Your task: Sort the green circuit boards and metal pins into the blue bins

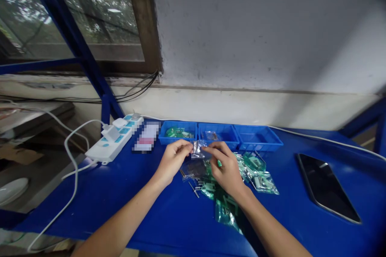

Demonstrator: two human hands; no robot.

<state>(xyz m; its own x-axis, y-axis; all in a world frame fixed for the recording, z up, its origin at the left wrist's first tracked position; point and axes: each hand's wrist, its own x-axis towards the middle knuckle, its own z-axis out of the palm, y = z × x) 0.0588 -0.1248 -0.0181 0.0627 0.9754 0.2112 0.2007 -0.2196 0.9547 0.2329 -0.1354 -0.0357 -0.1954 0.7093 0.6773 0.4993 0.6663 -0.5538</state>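
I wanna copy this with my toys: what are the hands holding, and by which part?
A small clear plastic bag. The left hand pinches its left edge; the right hand is at its right edge, grip unclear.

Between the left forearm and the power strip (pixel 114 139), the table (pixel 120 182) leaves bare room for a hand to pass, with the strip's looping white cable (pixel 76 174) bounding it. Another open lane runs between the green-tinted bags (pixel 267 183) and the black phone (pixel 327 186). Bags and loose rods (pixel 194 190) crowd the space below both hands. Ahead, low blue bins (pixel 261 144) and the wall (pixel 256 52) stand in the way.
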